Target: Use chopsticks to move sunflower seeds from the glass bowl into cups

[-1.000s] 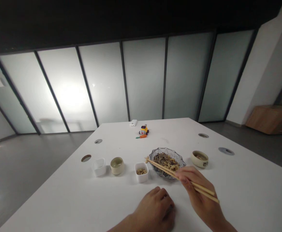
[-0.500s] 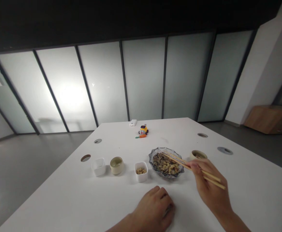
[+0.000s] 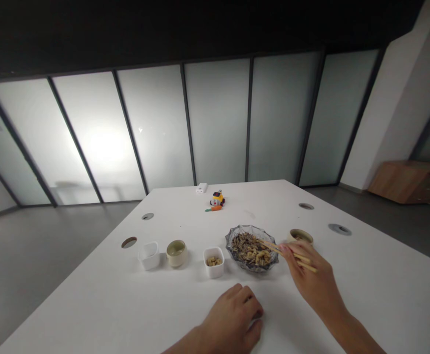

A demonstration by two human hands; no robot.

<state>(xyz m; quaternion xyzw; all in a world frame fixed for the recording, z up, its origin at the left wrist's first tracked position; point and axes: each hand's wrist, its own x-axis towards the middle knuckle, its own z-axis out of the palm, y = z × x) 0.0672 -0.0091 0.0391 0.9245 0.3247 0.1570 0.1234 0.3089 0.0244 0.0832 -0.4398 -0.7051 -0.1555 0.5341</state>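
My right hand (image 3: pixel 310 270) is closed around a pair of wooden chopsticks (image 3: pixel 272 246). The chopstick tips reach into a scalloped glass bowl (image 3: pixel 233 253), touching or just above a heap of dark striped pieces that look like sunflower seeds (image 3: pixel 246 242). Lighter, curved tan pieces (image 3: pixel 262 257) lie at the near right of the heap. Below the bowl, my left hand (image 3: pixel 235 314) rests on the table with its fingers curled in; nothing shows in it, though its palm is hidden. Nearest to it stands a square white cup (image 3: pixel 214 271) holding small tan pieces.
Left of the white cup are a beige round cup (image 3: pixel 177 258) and another white square container (image 3: pixel 149 260). A second beige cup (image 3: pixel 301 237) stands partly behind my right hand. Farther back on the white table (image 3: pixel 126 295) lie a toy carrot (image 3: pixel 215 209), a yellow toy vehicle (image 3: pixel 217 197) and a white box-like object (image 3: pixel 201 188).
My right hand has moved slightly left with the chopsticks, whose tips now sit lower among the seeds. The left hand stays nearly in place. The view has shifted a little.
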